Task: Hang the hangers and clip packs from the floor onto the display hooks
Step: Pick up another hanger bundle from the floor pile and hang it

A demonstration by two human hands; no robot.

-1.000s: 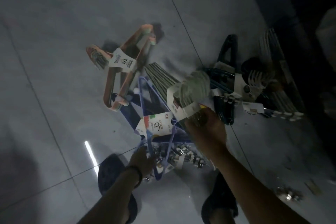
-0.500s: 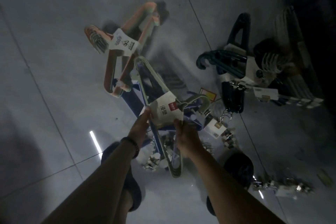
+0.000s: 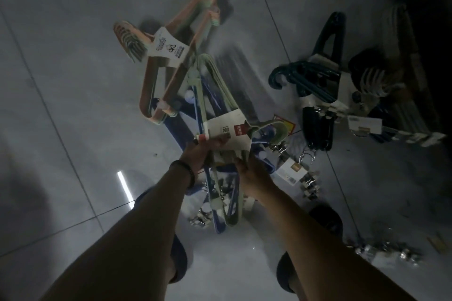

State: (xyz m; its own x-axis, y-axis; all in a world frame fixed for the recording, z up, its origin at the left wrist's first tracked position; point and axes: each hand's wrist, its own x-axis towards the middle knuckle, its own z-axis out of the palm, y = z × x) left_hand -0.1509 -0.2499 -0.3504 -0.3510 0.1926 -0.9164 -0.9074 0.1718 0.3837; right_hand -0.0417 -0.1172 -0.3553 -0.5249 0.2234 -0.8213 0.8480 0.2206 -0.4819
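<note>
1. Fingers [image 3: 218,141] of left hand [image 3: 198,154] pinching white card sleeve [image 3: 228,127]; right hand [image 3: 253,171] curled round lower bars. Pale green hanger pack [image 3: 222,88] held above floor [image 3: 73,85] pile.
2. Likely to snag: curved hook [image 3: 282,131] close over blue hangers [image 3: 182,129] and metal clip packs [image 3: 309,182].
3. Could slip: smooth-looking card, thin stacked triangular frames.

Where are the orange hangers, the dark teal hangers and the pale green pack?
orange hangers [image 3: 170,46], head view, on their white label
dark teal hangers [image 3: 308,73], head view, stacked hook stems
pale green hanger pack [image 3: 227,129], head view, its white card
</note>
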